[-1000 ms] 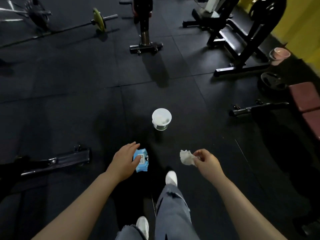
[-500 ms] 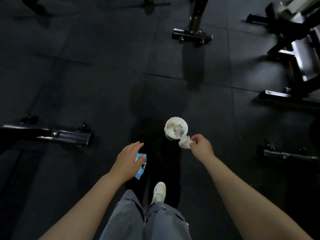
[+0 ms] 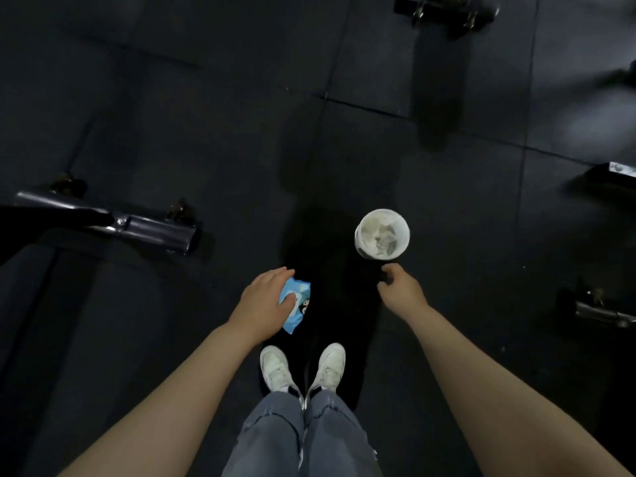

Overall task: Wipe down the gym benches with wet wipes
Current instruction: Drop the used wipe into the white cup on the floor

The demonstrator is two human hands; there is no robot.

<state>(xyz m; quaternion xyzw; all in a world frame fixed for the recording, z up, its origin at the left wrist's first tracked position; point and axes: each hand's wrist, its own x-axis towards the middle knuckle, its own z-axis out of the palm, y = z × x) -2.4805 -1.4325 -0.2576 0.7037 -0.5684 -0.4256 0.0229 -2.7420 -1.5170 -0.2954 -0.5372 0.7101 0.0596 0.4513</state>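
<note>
Standing on a dark rubber-tiled floor (image 3: 172,98), the person looks straight down at both forearms, grey jeans (image 3: 303,438) and two white sneakers (image 3: 303,368) set close together.

Left hand (image 3: 263,306): its grip is closed around a blue wet-wipe pack (image 3: 298,309), thumb pressed on the pack's printed face, fingers curled over its far edge. The pack is held above the floor, just ahead of the left sneaker.

Right hand (image 3: 401,287): fingers loosely curled downward, nothing visible between them (the fingertips lie in deep shadow, so a small scrap cannot be ruled out). The hand is just short of a white round bin (image 3: 382,238) and is not touching it.

The bin stands upright on the floor, ahead of and to the right of the feet. Crumpled white used wipes (image 3: 380,237) lie inside it, below the rim.

Surroundings: a black metal bench foot (image 3: 151,230) with a visible bolt lies on the floor to the left, well apart from the hands. Another equipment base (image 3: 444,10) shows at the top edge, and further metal feet (image 3: 602,313) appear at the right edge, blurred. No bench pad is within the frame.
</note>
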